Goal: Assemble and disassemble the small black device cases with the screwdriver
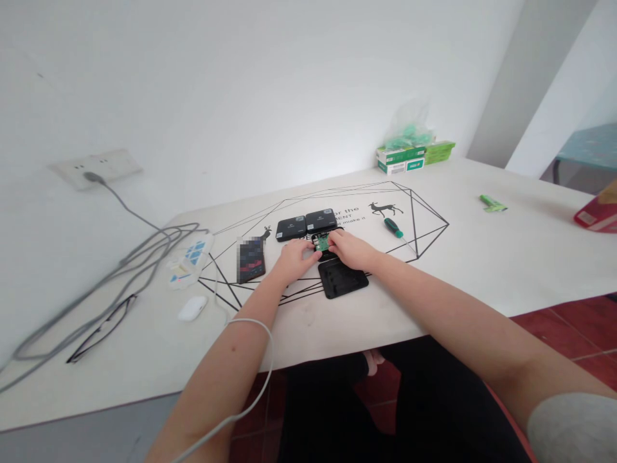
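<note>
A green circuit board (321,243) sits in an opened black box casing (328,256) near the middle of the table. My left hand (295,260) grips the left side of the casing, its thumb at the near edge. At the board's right edge, my right hand (351,248) has its fingers pinched together on the board; the fingertips are partly hidden. Just in front of the casing lies a black cover (343,279), inner side up. Two closed black boxes stand side by side behind my hands, a left box (291,228) and a right box (321,221).
A green-handled screwdriver (394,228) lies to the right, a phone (250,260) to the left. Farther left are a white earbud case (193,308), glasses (102,328) and grey cables (120,283). A white cable (270,360) crosses my left forearm. Green-and-white cartons (401,156) stand at the back.
</note>
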### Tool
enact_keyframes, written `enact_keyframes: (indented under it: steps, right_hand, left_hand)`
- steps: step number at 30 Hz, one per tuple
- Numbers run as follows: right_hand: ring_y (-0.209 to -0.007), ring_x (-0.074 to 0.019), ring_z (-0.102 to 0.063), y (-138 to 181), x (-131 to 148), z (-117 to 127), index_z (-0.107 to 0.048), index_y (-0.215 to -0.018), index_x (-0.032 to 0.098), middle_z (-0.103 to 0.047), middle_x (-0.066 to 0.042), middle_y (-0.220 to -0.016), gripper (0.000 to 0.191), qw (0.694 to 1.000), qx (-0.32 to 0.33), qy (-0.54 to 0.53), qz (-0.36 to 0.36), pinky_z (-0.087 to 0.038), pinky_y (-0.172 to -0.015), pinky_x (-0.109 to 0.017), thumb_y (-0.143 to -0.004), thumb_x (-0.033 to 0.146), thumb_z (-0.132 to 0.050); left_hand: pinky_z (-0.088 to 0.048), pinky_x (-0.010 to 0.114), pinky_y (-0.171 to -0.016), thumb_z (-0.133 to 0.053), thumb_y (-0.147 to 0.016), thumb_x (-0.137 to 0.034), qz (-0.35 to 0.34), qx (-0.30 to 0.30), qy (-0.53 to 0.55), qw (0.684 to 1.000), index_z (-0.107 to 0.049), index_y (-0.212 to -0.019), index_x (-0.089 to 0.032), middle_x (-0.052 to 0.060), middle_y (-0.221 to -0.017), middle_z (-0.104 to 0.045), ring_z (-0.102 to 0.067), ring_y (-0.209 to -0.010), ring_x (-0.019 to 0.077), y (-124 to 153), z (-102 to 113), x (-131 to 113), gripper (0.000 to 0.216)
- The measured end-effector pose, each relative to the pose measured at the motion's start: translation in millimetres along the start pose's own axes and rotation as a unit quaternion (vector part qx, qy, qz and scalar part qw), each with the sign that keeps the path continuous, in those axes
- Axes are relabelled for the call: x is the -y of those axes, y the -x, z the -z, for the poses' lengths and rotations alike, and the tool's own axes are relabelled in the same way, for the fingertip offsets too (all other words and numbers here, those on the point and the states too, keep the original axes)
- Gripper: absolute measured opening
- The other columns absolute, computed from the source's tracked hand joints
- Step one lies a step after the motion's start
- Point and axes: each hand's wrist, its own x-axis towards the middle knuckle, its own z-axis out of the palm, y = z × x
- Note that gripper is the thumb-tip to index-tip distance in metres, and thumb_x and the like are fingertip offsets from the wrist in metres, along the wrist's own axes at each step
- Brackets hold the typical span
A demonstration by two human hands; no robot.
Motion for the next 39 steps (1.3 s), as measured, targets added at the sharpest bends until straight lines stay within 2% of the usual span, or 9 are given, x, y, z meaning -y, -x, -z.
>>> enact_keyframes:
  steps: [2, 4, 6, 8, 14, 17, 22, 33, 39]
  right_hand:
    - [-0.115, -0.0242, -0.062, 0, -1, 2, -0.06, -0.115, 0.019, -0.064, -0.013, -0.127, 0.014, 0.999, -0.013, 0.013, -0.035, -0.049, -0.093, -0.033, -0.104, 0.028, -0.059]
    - [-0.117, -0.0284, -0.064, 0, -1, 6, -0.06, -0.121, 0.019, -0.064, -0.016, -0.131, 0.03, 0.995, -0.014, 0.031, -0.094, -0.051, -0.091, -0.035, -0.101, 0.041, -0.064]
    - [-0.113, -0.0313, -0.067, -1, -1, 12, -0.06, -0.125, 0.016, -0.067, -0.019, -0.129, 0.045, 0.988, 0.006, 0.04, -0.149, -0.052, -0.087, -0.036, -0.097, 0.052, -0.067]
    - [-0.108, -0.0318, -0.07, -2, -2, 19, -0.063, -0.124, 0.014, -0.071, -0.02, -0.124, 0.051, 0.983, 0.033, 0.043, -0.173, -0.052, -0.083, -0.035, -0.094, 0.054, -0.071]
    - [-0.094, -0.025, -0.073, -3, -9, 30, -0.074, -0.109, 0.014, -0.079, -0.015, -0.109, 0.031, 0.983, 0.054, 0.026, -0.176, -0.047, -0.071, -0.027, -0.091, 0.04, -0.077]
    - [-0.083, -0.021, -0.072, -3, -13, 31, -0.077, -0.1, 0.014, -0.08, -0.011, -0.097, 0.028, 0.979, 0.051, 0.016, -0.197, -0.045, -0.064, -0.025, -0.087, 0.038, -0.081]
    - [-0.077, -0.018, -0.07, -5, -15, 32, -0.079, -0.09, 0.015, -0.079, -0.008, -0.085, 0.027, 0.975, 0.044, 0.008, -0.217, -0.043, -0.061, -0.024, -0.081, 0.04, -0.086]
    - [-0.075, -0.0196, -0.07, -6, -14, 28, -0.077, -0.084, 0.015, -0.078, -0.009, -0.083, 0.03, 0.969, 0.023, -0.011, -0.246, -0.044, -0.061, -0.025, -0.075, 0.04, -0.091]
    - [-0.076, -0.0188, -0.07, -4, -15, 27, -0.075, -0.086, 0.017, -0.078, -0.008, -0.084, 0.026, 0.97, 0.015, -0.026, -0.243, -0.045, -0.062, -0.025, -0.079, 0.038, -0.087]
  left_hand:
    - [-0.053, 0.046, -0.105, -0.067, -0.091, -0.044, 0.004, -0.003, 0.002, 1.0, -0.077, -0.1, -0.021, 0.01, -0.112, -0.079, -0.07, -0.112, 0.0311, 0, 0, -1, 0.027]
    - [-0.053, 0.045, -0.106, -0.068, -0.091, -0.042, 0.011, -0.006, 0.007, 1.0, -0.077, -0.099, -0.021, 0.011, -0.112, -0.079, -0.07, -0.111, 0.0312, 0, 0, -1, 0.025]
    - [-0.053, 0.045, -0.106, -0.068, -0.09, -0.041, 0.016, -0.006, 0.009, 1.0, -0.077, -0.098, -0.021, 0.011, -0.112, -0.08, -0.071, -0.112, 0.0313, 0, 0, -2, 0.024]
    - [-0.053, 0.046, -0.106, -0.069, -0.089, -0.041, 0.022, -0.006, 0.009, 1.0, -0.077, -0.098, -0.02, 0.011, -0.113, -0.08, -0.071, -0.112, 0.0313, 0, 0, -2, 0.024]
    - [-0.054, 0.045, -0.106, -0.069, -0.089, -0.042, 0.027, -0.007, 0.01, 1.0, -0.077, -0.098, -0.02, 0.011, -0.113, -0.08, -0.072, -0.112, 0.0311, 1, -1, -1, 0.025]
    - [-0.054, 0.044, -0.105, -0.068, -0.089, -0.042, 0.026, -0.004, 0.015, 1.0, -0.078, -0.098, -0.021, 0.011, -0.112, -0.08, -0.073, -0.11, 0.0306, 1, -1, 0, 0.025]
    - [-0.054, 0.045, -0.104, -0.066, -0.09, -0.044, 0.023, 0.007, 0.013, 1.0, -0.079, -0.099, -0.019, 0.011, -0.112, -0.08, -0.073, -0.109, 0.0307, 0, 0, 0, 0.029]
    - [-0.055, 0.045, -0.103, -0.064, -0.091, -0.044, 0.018, 0.019, 0.005, 1.0, -0.08, -0.1, -0.021, 0.01, -0.112, -0.081, -0.072, -0.109, 0.03, 0, 0, 1, 0.03]
    - [-0.055, 0.044, -0.103, -0.067, -0.09, -0.042, 0.018, 0.01, 0.003, 1.0, -0.079, -0.1, -0.021, 0.01, -0.11, -0.08, -0.073, -0.107, 0.0297, 1, 0, 1, 0.026]
